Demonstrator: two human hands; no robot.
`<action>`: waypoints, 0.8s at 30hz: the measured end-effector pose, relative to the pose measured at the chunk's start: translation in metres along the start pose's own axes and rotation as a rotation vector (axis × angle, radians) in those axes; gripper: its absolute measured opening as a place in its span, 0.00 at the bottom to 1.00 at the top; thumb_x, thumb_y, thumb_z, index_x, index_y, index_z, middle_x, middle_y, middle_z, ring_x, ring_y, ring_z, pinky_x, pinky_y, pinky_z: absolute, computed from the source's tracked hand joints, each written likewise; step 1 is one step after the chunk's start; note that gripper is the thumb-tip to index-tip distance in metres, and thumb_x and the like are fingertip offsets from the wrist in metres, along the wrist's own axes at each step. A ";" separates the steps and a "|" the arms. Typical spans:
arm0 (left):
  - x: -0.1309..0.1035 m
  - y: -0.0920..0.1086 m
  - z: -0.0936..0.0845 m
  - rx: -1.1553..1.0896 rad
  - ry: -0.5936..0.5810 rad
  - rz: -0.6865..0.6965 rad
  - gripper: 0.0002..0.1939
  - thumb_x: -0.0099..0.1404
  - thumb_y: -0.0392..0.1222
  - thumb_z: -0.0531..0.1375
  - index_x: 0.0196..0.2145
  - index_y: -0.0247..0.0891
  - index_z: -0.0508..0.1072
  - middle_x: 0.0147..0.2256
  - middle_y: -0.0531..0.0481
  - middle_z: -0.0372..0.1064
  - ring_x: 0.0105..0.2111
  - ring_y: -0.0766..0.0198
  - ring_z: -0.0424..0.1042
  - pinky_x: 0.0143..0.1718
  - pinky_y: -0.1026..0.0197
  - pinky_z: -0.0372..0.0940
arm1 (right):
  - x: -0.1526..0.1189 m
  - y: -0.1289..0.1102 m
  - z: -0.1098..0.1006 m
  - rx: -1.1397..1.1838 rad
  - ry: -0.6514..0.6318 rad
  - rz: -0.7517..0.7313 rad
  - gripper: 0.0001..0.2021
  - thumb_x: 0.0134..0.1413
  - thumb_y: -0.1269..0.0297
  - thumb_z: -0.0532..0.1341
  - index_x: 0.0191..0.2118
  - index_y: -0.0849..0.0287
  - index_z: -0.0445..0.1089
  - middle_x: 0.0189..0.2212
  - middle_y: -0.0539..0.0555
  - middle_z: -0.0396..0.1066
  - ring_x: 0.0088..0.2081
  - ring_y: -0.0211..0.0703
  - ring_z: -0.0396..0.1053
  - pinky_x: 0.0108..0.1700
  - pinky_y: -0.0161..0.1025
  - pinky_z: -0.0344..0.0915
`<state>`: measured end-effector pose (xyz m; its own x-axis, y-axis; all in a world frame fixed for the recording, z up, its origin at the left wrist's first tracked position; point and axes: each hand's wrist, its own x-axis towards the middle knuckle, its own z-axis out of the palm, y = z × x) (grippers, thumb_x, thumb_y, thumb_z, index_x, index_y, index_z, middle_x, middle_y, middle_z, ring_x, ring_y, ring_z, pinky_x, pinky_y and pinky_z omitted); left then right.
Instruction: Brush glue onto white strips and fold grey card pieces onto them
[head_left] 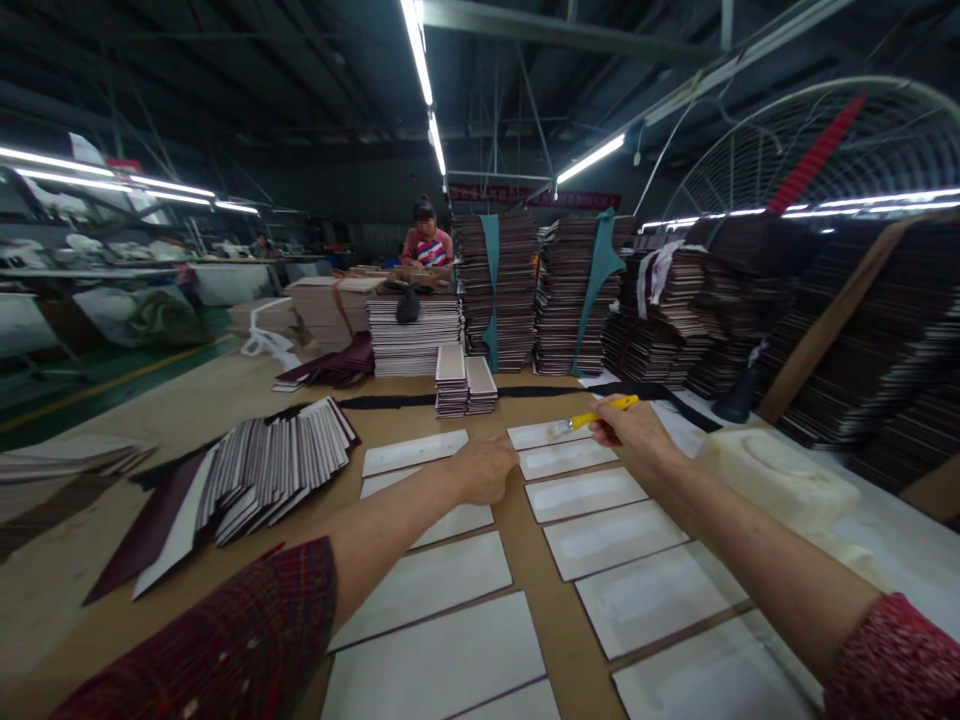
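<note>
My right hand (628, 425) is closed round the yellow handle of a brush (592, 416). Its bristles touch or hover just over the farthest white panel (536, 436) of the right column. Several panels in that column, such as a nearer one (615, 537), show wet-looking patches. My left hand (486, 470) is over the gap between the two columns, beside the far panels of the left column (414, 452); its fingers point toward the right column, and whether they hold anything is hidden. Larger-looking white panels (442, 655) lie nearer me on the left.
Fanned white and maroon panels (281, 465) lie at the left. Two small stacks (451, 380) stand ahead, before tall dark stacks (510, 290). A whitish plastic container (776, 475) is beside my right forearm. A fan (825, 150) stands at the right; a person (427, 240) is beyond the stacks.
</note>
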<state>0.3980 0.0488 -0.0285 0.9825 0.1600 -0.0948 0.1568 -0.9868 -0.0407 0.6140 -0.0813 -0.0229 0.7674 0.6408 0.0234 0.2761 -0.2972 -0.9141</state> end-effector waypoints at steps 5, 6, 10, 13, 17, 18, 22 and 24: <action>-0.007 0.010 0.004 0.014 -0.050 0.008 0.23 0.61 0.30 0.56 0.53 0.39 0.73 0.53 0.41 0.72 0.54 0.46 0.69 0.54 0.46 0.69 | -0.019 -0.004 0.014 0.123 -0.084 0.079 0.11 0.68 0.59 0.62 0.46 0.63 0.71 0.34 0.50 0.72 0.28 0.35 0.70 0.30 0.35 0.71; -0.007 0.012 0.005 0.013 -0.053 0.008 0.23 0.61 0.30 0.56 0.54 0.40 0.73 0.53 0.41 0.71 0.54 0.46 0.69 0.53 0.45 0.69 | -0.021 -0.005 0.016 0.133 -0.094 0.091 0.11 0.67 0.59 0.62 0.46 0.63 0.71 0.34 0.50 0.72 0.28 0.35 0.70 0.30 0.34 0.71; -0.007 0.014 0.008 0.003 -0.055 -0.003 0.27 0.60 0.30 0.56 0.57 0.43 0.70 0.57 0.43 0.69 0.56 0.45 0.68 0.53 0.43 0.68 | -0.025 -0.004 0.024 0.142 -0.129 0.129 0.11 0.67 0.59 0.62 0.45 0.63 0.70 0.33 0.49 0.72 0.27 0.34 0.69 0.29 0.34 0.70; -0.009 0.015 0.008 -0.007 -0.051 -0.012 0.31 0.60 0.29 0.56 0.61 0.46 0.66 0.60 0.44 0.66 0.57 0.45 0.67 0.54 0.44 0.67 | -0.027 -0.001 0.029 0.123 -0.153 0.141 0.11 0.68 0.59 0.61 0.46 0.63 0.70 0.34 0.50 0.72 0.28 0.34 0.69 0.29 0.34 0.70; -0.012 0.017 0.009 -0.017 -0.047 -0.023 0.34 0.60 0.29 0.55 0.63 0.47 0.64 0.60 0.44 0.66 0.58 0.46 0.66 0.55 0.44 0.66 | -0.024 0.002 0.031 0.052 -0.176 0.153 0.11 0.68 0.58 0.61 0.46 0.63 0.70 0.35 0.50 0.72 0.28 0.35 0.70 0.30 0.34 0.71; -0.012 0.017 0.009 -0.017 -0.048 -0.028 0.33 0.60 0.29 0.56 0.62 0.47 0.64 0.60 0.44 0.66 0.58 0.45 0.66 0.55 0.43 0.66 | -0.022 0.002 0.030 0.027 -0.178 0.154 0.12 0.68 0.58 0.61 0.46 0.62 0.70 0.35 0.51 0.72 0.29 0.35 0.70 0.30 0.35 0.71; -0.010 0.018 0.009 -0.018 -0.062 -0.039 0.30 0.60 0.31 0.56 0.60 0.45 0.68 0.59 0.42 0.67 0.57 0.43 0.66 0.54 0.39 0.67 | -0.008 0.005 0.020 -0.089 -0.156 0.140 0.13 0.67 0.57 0.61 0.48 0.62 0.70 0.38 0.52 0.72 0.32 0.37 0.72 0.33 0.37 0.73; -0.010 0.019 0.008 -0.016 -0.068 -0.043 0.30 0.59 0.31 0.57 0.59 0.44 0.68 0.58 0.41 0.67 0.57 0.42 0.66 0.53 0.37 0.67 | 0.001 0.008 0.012 -0.159 -0.133 0.131 0.13 0.68 0.57 0.61 0.48 0.62 0.70 0.38 0.52 0.73 0.33 0.38 0.72 0.34 0.38 0.73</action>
<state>0.3907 0.0285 -0.0365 0.9659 0.2030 -0.1606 0.2007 -0.9792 -0.0304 0.6099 -0.0742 -0.0353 0.7227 0.6738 -0.1540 0.2748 -0.4846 -0.8305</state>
